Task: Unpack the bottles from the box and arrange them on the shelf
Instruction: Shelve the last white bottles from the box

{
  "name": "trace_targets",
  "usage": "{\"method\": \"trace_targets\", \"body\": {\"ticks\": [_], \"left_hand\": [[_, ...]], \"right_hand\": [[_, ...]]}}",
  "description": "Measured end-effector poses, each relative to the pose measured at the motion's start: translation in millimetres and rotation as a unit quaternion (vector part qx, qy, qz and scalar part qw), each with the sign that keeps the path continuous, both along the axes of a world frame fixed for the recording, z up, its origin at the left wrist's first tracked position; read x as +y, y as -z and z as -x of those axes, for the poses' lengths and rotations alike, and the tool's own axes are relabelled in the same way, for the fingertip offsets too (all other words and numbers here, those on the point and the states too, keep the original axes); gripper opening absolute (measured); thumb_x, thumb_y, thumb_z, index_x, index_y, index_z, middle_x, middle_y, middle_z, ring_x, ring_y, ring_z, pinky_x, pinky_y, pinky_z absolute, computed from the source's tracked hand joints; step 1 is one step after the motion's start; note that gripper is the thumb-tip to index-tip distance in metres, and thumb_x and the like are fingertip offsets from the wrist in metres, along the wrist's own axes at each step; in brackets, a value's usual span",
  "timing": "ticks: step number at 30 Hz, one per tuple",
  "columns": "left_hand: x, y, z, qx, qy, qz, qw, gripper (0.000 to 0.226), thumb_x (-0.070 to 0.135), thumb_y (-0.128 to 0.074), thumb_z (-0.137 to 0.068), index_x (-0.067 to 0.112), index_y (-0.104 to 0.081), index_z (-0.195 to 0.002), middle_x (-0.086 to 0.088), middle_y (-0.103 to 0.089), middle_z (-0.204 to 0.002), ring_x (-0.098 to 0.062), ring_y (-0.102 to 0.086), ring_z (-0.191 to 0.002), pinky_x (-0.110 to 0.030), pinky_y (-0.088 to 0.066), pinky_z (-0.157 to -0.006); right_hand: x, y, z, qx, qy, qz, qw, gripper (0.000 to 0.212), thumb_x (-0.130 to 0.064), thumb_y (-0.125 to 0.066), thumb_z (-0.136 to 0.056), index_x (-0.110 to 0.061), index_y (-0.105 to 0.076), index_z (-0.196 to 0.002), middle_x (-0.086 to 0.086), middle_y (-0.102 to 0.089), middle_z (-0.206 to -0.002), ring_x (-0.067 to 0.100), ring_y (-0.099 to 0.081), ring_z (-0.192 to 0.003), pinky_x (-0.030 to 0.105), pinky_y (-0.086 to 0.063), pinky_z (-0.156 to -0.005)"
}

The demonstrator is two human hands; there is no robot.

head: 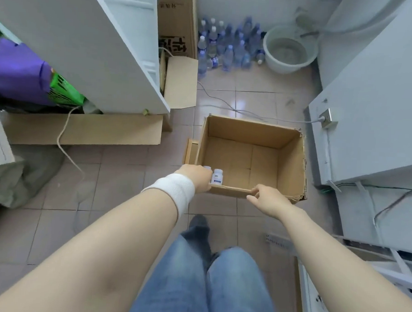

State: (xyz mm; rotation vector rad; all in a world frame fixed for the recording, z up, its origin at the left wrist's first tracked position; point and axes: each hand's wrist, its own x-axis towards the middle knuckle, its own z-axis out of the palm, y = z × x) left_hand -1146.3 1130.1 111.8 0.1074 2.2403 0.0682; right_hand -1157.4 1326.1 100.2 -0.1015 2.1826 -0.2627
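In the near left corner of the open cardboard box (pixel 249 132) we see a small white bottle (pixel 217 176) with a blue label standing upright, and just to its left the cap of a second bottle (pixel 207 167) peeking out past the knuckles of our left hand (pixel 196 176). That hand reaches over the near rim with its fingers hidden behind its own back, so we cannot tell whether they close round the second bottle or only touch it. A white wristband (pixel 174 190) wraps the left wrist. Our right hand (pixel 267 202) is at the middle of the near rim, its fingers bent above the edge and its thumb outside the wall; we cannot tell whether it pinches the cardboard. The two hands are apart. The box stands on the tiled floor (pixel 117 182), just ahead of our knees in blue jeans (pixel 193 286). A grey cable (pixel 238 109) runs across the tiles behind the box. To the left a white cabinet (pixel 87 42) rises above a flat sheet of cardboard (pixel 87 130), and at the far wall a cluster of clear water bottles (pixel 227 45) stands beside a pale basin (pixel 287 50)
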Motion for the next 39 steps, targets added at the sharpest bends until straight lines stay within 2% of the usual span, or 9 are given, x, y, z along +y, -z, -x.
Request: {"method": "trace_targets", "body": {"ticks": [11, 14, 17, 20, 23, 27, 30, 33, 39], "left_hand": [[8, 115, 111, -0.084, 0.010, -0.009, 0.996, 0.036, 0.021, -0.041, -0.097, 0.012, -0.044, -0.131, -0.010, -0.056, -0.124, -0.028, -0.055, -0.109, -0.036, -0.047, -0.087], [6, 163, 137, -0.097, 0.088, 0.021, 0.991, 0.042, 0.006, -0.046, -0.092, 0.009, -0.040, -0.134, -0.012, -0.050, -0.128, -0.029, -0.048, -0.117, -0.035, -0.042, -0.091], [4, 222, 168, -0.131, 0.167, 0.067, 0.975, 0.042, 0.012, -0.049, -0.093, 0.009, -0.042, -0.134, -0.013, -0.049, -0.133, -0.029, -0.046, -0.122, -0.034, -0.040, -0.094], [3, 270, 188, -0.208, 0.184, 0.085, 0.957, 0.030, 0.015, -0.054, -0.091, 0.008, -0.055, -0.121, -0.006, -0.060, -0.108, -0.023, -0.058, -0.097, -0.030, -0.044, -0.076], [5, 296, 191, -0.260, 0.175, 0.084, 0.946, 0.027, 0.016, -0.056, -0.091, 0.007, -0.059, -0.117, 0.000, -0.053, -0.078, -0.020, -0.055, -0.071, -0.027, -0.041, -0.069], [6, 316, 179, -0.271, 0.160, 0.051, 0.948, 0.036, 0.013, -0.054, -0.092, 0.006, -0.052, -0.128, -0.009, -0.054, -0.127, -0.028, -0.056, -0.114, -0.033, -0.046, -0.083], [0, 326, 174, -0.285, 0.111, 0.027, 0.952, 0.046, 0.019, -0.064, -0.086, 0.008, -0.050, -0.129, -0.011, -0.051, -0.130, -0.030, -0.056, -0.113, -0.034, -0.047, -0.086], [-1, 330, 172, -0.296, 0.009, -0.015, 0.955, 0.065, 0.030, -0.075, -0.076, 0.013, -0.045, -0.131, -0.011, -0.045, -0.130, -0.030, -0.053, -0.113, -0.038, -0.048, -0.093], [10, 336, 150, -0.203, -0.242, -0.115, 0.942, 0.061, 0.028, -0.076, -0.074, 0.018, -0.046, -0.126, -0.010, -0.045, -0.125, -0.026, -0.047, -0.116, -0.033, -0.044, -0.095]], "right_hand": [[-18, 129, 96, -0.120, 0.035, 0.042, 0.991, 0.042, -0.033, -0.044, -0.095, -0.013, -0.045, -0.132, 0.005, -0.052, -0.135, 0.023, -0.048, -0.124, 0.032, -0.040, -0.100], [-29, 176, 111, -0.161, 0.029, 0.037, 0.986, 0.044, -0.034, -0.046, -0.095, -0.010, -0.044, -0.132, 0.008, -0.053, -0.133, 0.025, -0.048, -0.124, 0.032, -0.039, -0.098], [-49, 235, 116, -0.224, 0.017, 0.029, 0.974, 0.048, -0.035, -0.048, -0.094, -0.004, -0.041, -0.131, 0.012, -0.052, -0.132, 0.029, -0.050, -0.120, 0.031, -0.041, -0.092], [-65, 287, 112, -0.249, 0.068, 0.042, 0.965, 0.048, -0.032, -0.055, -0.090, -0.004, -0.044, -0.127, 0.014, -0.055, -0.128, 0.030, -0.055, -0.115, 0.029, -0.042, -0.086], [-74, 310, 106, -0.264, 0.143, 0.060, 0.952, 0.043, -0.032, -0.062, -0.085, -0.007, -0.053, -0.118, 0.010, -0.061, -0.117, 0.028, -0.059, -0.108, 0.029, -0.044, -0.079], [-79, 322, 101, -0.249, 0.204, 0.057, 0.945, 0.046, -0.033, -0.068, -0.080, -0.008, -0.054, -0.116, 0.011, -0.062, -0.117, 0.028, -0.060, -0.105, 0.029, -0.045, -0.077], [-71, 324, 104, -0.257, 0.224, 0.054, 0.938, 0.046, -0.030, -0.069, -0.080, -0.007, -0.052, -0.116, 0.010, -0.061, -0.117, 0.024, -0.057, -0.095, 0.026, -0.039, -0.070], [-49, 321, 109, -0.237, 0.252, 0.033, 0.938, 0.047, -0.029, -0.071, -0.078, -0.006, -0.050, -0.114, 0.010, -0.060, -0.116, 0.026, -0.058, -0.102, 0.026, -0.036, -0.070], [4, 326, 113, -0.154, 0.336, 0.000, 0.929, 0.046, -0.027, -0.072, -0.077, -0.006, -0.050, -0.112, 0.014, -0.056, -0.117, 0.026, -0.057, -0.093, 0.029, -0.042, -0.070]]}}
